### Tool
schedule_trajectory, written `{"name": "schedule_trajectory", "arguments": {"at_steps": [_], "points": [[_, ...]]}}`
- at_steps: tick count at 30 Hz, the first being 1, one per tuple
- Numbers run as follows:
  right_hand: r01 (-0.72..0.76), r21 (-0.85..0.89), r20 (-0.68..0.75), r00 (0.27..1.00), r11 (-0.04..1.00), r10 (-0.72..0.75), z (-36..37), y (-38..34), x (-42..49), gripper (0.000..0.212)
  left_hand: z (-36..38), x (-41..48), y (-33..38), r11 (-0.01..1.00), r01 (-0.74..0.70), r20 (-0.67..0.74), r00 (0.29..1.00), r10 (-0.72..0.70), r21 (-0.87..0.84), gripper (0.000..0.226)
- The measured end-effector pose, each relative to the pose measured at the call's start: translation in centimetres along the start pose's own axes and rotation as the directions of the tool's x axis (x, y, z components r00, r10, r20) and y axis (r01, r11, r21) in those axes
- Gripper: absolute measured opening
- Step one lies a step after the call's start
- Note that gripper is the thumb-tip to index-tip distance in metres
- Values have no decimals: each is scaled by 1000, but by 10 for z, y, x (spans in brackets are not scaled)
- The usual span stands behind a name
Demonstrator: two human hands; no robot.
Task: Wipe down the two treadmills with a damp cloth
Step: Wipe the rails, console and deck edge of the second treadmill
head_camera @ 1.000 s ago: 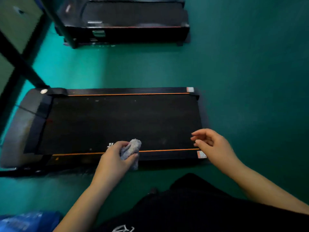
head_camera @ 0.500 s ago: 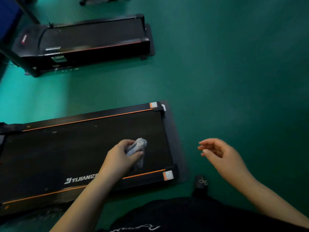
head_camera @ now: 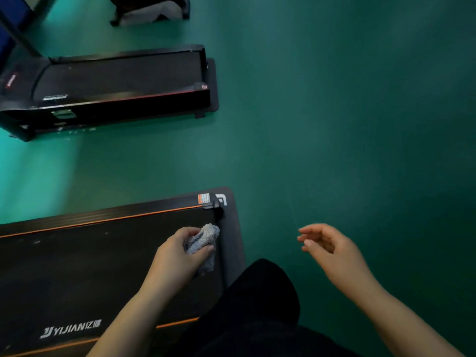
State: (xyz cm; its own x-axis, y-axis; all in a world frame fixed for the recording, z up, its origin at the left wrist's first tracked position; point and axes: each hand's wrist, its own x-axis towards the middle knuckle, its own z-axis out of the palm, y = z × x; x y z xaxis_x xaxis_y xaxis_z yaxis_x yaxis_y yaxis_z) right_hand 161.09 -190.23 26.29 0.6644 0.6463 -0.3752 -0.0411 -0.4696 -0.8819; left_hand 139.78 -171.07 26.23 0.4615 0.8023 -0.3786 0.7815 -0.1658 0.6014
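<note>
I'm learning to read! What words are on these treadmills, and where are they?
"YIJIAN" plus two Chinese characters: white, on the near treadmill.
The orange-white sticker on its far corner: too small to read.
On the far treadmill, red label, silver lettering and corner sticker: all blurred.

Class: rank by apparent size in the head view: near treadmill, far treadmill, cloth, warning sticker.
1. near treadmill
2. far treadmill, farther away, so true size unsure
3. cloth
4. warning sticker
</note>
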Motion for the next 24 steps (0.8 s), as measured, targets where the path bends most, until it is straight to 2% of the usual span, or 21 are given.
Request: {"name": "schedule_trajectory", "arguments": {"at_steps": [7,12,18,24], "points": [[20,-57,28,999,998,-19,-28,-45,150,25,10,137,65,999,21,-14,1000,-22,-46,44],[65,-58,56,996,996,-62,-33,-112,272,24,-18,250,123,998,18,-34,999,-20,-55,40],[129,-64,135,984,990,-119,-25,-183,400,25,-65,353,169,997,38,-120,992,-46,-71,37],[161,-119,301,946,980,-119,8,-236,534,23,-90,447,186,981,150,-190,967,-172,-124,33]]}}
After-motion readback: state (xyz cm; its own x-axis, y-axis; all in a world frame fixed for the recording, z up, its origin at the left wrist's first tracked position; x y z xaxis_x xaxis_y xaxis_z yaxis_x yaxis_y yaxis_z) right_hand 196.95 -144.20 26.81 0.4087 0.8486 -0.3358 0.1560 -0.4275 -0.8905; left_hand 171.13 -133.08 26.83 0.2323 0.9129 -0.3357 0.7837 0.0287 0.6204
